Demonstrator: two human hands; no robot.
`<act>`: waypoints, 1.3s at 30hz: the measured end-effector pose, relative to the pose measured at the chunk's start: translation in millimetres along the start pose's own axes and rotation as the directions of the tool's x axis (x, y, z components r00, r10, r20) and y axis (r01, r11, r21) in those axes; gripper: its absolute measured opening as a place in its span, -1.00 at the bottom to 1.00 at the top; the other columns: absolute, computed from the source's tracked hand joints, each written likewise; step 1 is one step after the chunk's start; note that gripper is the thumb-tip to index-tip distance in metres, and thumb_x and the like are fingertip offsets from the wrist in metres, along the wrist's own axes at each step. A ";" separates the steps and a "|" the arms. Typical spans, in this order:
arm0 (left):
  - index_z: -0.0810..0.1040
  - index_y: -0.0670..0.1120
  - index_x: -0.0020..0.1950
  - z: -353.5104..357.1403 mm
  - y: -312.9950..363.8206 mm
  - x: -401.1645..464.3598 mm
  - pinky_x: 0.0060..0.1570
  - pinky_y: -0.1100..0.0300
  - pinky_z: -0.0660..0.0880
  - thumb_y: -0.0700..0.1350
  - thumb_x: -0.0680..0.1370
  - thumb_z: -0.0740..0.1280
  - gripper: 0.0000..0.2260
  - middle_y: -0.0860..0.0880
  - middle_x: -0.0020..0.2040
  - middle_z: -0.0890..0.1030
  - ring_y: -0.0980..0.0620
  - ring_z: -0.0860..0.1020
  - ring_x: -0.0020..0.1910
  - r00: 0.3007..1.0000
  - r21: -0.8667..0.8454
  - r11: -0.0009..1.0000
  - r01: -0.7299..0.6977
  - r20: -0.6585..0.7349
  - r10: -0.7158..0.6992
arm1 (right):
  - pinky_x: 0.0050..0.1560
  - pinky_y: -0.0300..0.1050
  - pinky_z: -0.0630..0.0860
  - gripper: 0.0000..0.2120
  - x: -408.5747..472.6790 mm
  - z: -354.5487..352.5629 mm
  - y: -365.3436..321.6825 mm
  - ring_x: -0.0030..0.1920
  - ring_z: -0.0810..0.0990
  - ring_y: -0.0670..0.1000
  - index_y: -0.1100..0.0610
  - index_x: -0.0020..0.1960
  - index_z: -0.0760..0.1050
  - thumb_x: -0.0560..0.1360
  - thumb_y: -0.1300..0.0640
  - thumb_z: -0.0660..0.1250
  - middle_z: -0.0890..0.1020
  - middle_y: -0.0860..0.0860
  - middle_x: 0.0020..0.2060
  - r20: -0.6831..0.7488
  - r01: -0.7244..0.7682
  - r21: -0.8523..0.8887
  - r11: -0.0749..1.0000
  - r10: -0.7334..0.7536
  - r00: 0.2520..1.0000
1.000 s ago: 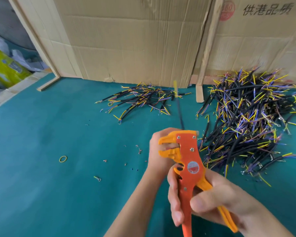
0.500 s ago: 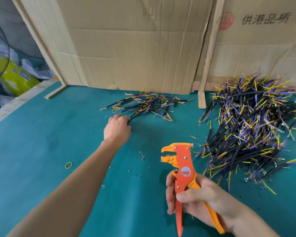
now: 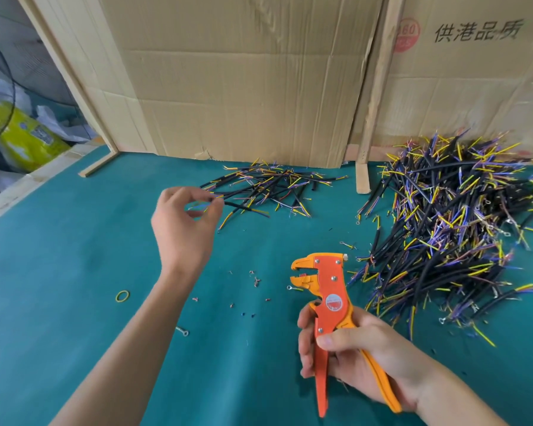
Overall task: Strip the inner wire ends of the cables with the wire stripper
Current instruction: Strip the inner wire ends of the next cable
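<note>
Since half a second ago, left hand (image 3: 183, 222) is lifting back from the small pile of cables (image 3: 268, 189), thumb and forefinger pinching something thin; blur is hiding whether it is a cable end. Remaining fingers are curling loosely above the green counter (image 3: 59, 256), which is showing a matte, felt-like surface.

Right hand (image 3: 348, 355) is gripping the wire stripper (image 3: 330, 302), fingers wrapping both long plastic handles, thumb lying across the front. Stripper is orange with yellow trim, beak-shaped head pointing left, toothed jaws standing slightly apart, a round label sitting on its flat body.

Big pile of cables (image 3: 453, 229) is lying at right: short black-sheathed lengths, yellow and purple inner wires fanning from the ends. Small pile is lying nearer the corrugated cardboard wall (image 3: 243, 78), just past the left fingertips.

Tiny insulation scraps (image 3: 256, 281) are dotting the counter between the hands. Yellow rubber band (image 3: 122, 296), a thin ring, is lying flat left of the forearm.
</note>
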State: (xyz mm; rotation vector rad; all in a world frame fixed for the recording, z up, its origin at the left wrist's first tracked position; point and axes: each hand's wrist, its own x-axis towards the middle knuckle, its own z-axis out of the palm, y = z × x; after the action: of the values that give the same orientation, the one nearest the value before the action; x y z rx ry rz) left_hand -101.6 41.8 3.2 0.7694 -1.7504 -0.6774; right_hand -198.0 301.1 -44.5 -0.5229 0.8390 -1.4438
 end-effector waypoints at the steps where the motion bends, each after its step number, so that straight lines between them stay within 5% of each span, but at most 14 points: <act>1: 0.60 0.11 -0.20 -5.0 11.6 2.8 -0.15 0.38 0.52 -0.15 0.46 0.53 -0.82 0.05 -0.12 0.64 0.25 0.58 -0.17 1.000 -0.103 0.994 0.024 -0.008 -0.025 | 0.01 0.22 0.54 -0.65 -0.4 0.1 0.0 -0.14 0.57 0.27 0.35 0.14 0.54 0.38 0.37 0.48 0.56 0.35 -0.09 -0.002 -0.005 0.002 1.000 0.005 1.000; 4: 0.61 0.03 -0.20 -13.6 46.6 9.5 -0.15 0.27 0.55 -0.17 0.44 0.54 -0.85 0.09 -0.29 0.68 0.14 0.62 -0.26 0.994 -0.411 0.908 0.077 0.099 -0.040 | 0.01 0.21 0.54 -0.66 -1.2 -0.4 0.0 -0.14 0.57 0.28 0.35 0.15 0.53 0.40 0.38 0.46 0.56 0.34 -0.09 -0.005 -0.008 0.020 1.000 0.008 1.000; 7: 0.65 0.01 -0.19 -10.6 65.7 5.4 -0.07 0.06 0.64 -0.18 0.45 0.52 -0.89 0.05 -0.30 0.68 -0.07 0.68 -0.25 0.972 -0.542 0.833 0.113 0.234 0.020 | -0.01 0.22 0.54 -0.67 -1.0 0.7 -0.1 -0.15 0.57 0.28 0.35 0.14 0.54 0.40 0.39 0.47 0.56 0.34 -0.10 -0.005 -0.011 0.050 0.999 0.011 1.000; 15: 0.68 -0.15 -0.14 36.1 36.0 -89.6 -0.52 0.26 0.41 -0.26 0.55 0.44 -0.92 -0.06 -0.34 0.60 0.09 0.51 -0.44 0.870 -0.400 0.822 0.405 0.446 -0.211 | -0.07 0.16 0.61 -0.55 1.6 -2.5 2.4 -0.19 0.61 0.26 0.35 0.14 0.59 0.26 0.32 0.51 0.59 0.34 -0.11 -0.135 0.068 0.143 0.987 -0.048 0.990; 24: 0.68 -0.12 -0.07 40.8 20.0 -137.4 -0.44 0.28 0.41 -0.34 0.55 0.41 -0.86 -0.01 -0.32 0.58 0.08 0.47 -0.45 0.814 -0.379 0.779 0.500 0.512 -0.274 | -0.09 0.07 0.63 -0.60 3.4 -8.8 -3.7 -0.12 0.64 0.26 0.29 0.14 0.63 0.29 0.36 0.42 0.65 0.25 -0.03 -0.365 0.302 -0.056 0.952 -0.301 0.881; 32: 0.61 -0.01 0.04 37.9 19.0 -136.0 -0.42 0.19 0.45 -0.34 0.54 0.39 -0.77 0.05 -0.31 0.49 0.02 0.55 -0.37 0.798 -0.374 0.823 0.428 0.583 -0.150 | -0.08 0.03 0.60 -0.55 2.1 -6.1 -1.6 -0.07 0.65 0.27 0.18 0.22 0.65 0.34 0.35 0.44 0.57 0.47 0.11 -0.316 0.251 -0.096 0.963 -0.268 0.910; 39: 0.55 0.03 -0.02 39.2 18.5 -137.7 -0.32 0.12 0.40 -0.16 0.50 0.39 -0.88 0.07 -0.33 0.51 0.00 0.55 -0.37 0.807 -0.338 0.837 0.430 0.559 -0.189 | -0.07 0.04 0.60 -0.51 2.7 -3.1 0.6 -0.07 0.65 0.26 0.19 0.27 0.62 0.34 0.35 0.44 0.54 0.44 0.19 -0.310 0.236 -0.084 0.968 -0.250 0.917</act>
State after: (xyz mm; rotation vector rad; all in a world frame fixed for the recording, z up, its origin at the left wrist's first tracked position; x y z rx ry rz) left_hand -110.0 162.7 -75.3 0.5884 -1.8219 -1.5835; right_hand -200.1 299.1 -47.4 -0.4445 1.0940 -1.7727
